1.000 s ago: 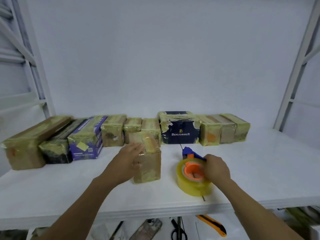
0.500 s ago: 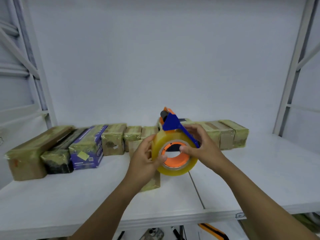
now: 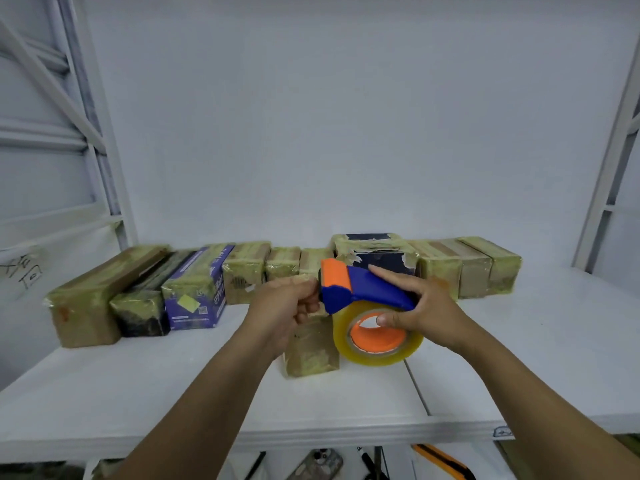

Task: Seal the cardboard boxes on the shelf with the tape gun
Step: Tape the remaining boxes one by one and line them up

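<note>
My right hand (image 3: 420,311) grips the blue and orange tape gun (image 3: 360,289), thumb inside the orange core of its clear tape roll (image 3: 377,337). My left hand (image 3: 282,306) pinches at the gun's orange front end, where the tape's free end would be; the tape itself is too clear to make out. Both hands hold the gun in the air above a small tape-wrapped cardboard box (image 3: 310,351) that stands alone on the white shelf (image 3: 173,393), partly hidden by my left hand.
A row of tape-wrapped boxes lines the back of the shelf: a long brown box (image 3: 90,303), a purple box (image 3: 197,292), a dark navy box (image 3: 377,254), brown boxes (image 3: 474,268) at right. White rack posts stand on both sides. Scissors and an orange knife (image 3: 443,464) lie below.
The tape gun has tilted so its orange head points left and dropped a little lower. My left hand left the roll's side and now pinches at the gun's front end.
</note>
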